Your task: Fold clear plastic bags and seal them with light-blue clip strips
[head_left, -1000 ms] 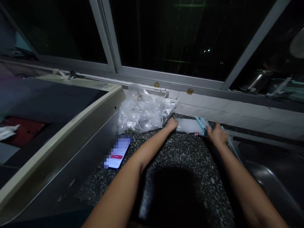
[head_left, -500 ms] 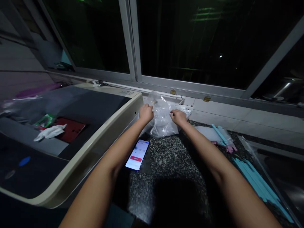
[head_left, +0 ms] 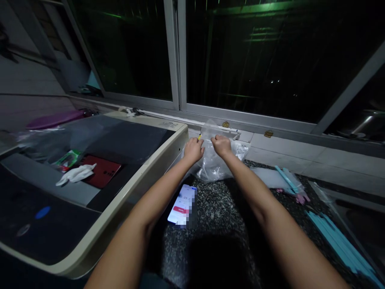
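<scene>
A crumpled clear plastic bag stands on the dark speckled counter, against the tiled ledge. My left hand is closed on the bag's left side, and a small yellow tip pokes out by its fingers; what that belongs to is hidden. Closed in a pinch, my right hand grips the upper right of the bag. A narrow gap lies between the two hands. Nearer to me, a lit phone lies on the counter below the bag.
On the left stands a washing machine bearing a dark red booklet, a white cloth and clear plastic. To the right lie light-blue strips, a flat clear packet and small pink pieces. A window runs behind.
My hands have come closer together at the top of the bag, and its upper part is pulled up between them. The camera view has shifted a little.
</scene>
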`<state>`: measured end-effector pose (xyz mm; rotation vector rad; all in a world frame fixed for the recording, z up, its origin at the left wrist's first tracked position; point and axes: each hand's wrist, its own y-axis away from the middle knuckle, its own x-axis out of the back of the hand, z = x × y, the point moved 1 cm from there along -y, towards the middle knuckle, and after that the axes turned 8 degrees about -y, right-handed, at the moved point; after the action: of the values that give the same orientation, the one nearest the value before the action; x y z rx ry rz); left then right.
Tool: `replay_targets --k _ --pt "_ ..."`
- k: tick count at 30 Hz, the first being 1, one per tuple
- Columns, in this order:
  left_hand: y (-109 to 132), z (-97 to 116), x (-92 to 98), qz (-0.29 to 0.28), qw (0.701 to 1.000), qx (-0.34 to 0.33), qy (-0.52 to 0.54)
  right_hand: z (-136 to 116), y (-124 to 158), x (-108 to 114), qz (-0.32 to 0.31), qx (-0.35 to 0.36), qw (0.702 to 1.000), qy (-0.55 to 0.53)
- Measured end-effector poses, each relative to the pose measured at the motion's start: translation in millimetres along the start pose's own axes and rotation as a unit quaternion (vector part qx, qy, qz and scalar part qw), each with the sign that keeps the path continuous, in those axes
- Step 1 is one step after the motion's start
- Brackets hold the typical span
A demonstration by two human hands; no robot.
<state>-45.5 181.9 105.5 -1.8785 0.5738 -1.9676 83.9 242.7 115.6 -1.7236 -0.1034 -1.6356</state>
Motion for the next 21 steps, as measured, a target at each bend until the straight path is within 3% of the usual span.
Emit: replay_targets --k 5,8,11,14,18,21 --pt "2.6 4.8 17.0 0.132 0.972 0.025 0.19 38.2 29.0 46.6 0.148 0.018 0.989 -0.008" --pt "5.6 6.5 26.3 0.174 0.945 0.051 0.272 55.9 67.8 73.9 0.218 0.055 0.974 -0.04" --pt "12.5 15.5 37.6 0.186 0.921 0.043 0.34 65.1 118.6 93.5 0.244 0.113 0.96 -0.078" --pt "26.4 35.6 50.2 0.134 0.907 0.009 0.399 65.0 172.3 104.5 0.232 0.173 0.949 -0.126" --pt "57.5 68.5 59.6 -0.012 0.88 -0.057 0.472 57.9 232.1 108.7 0.165 0.195 0.947 -0.192" --pt "87.1 85.5 53.5 -0.118 0.849 -0.068 0.51 53.2 263.3 105.4 0.145 0.19 0.945 -0.225"
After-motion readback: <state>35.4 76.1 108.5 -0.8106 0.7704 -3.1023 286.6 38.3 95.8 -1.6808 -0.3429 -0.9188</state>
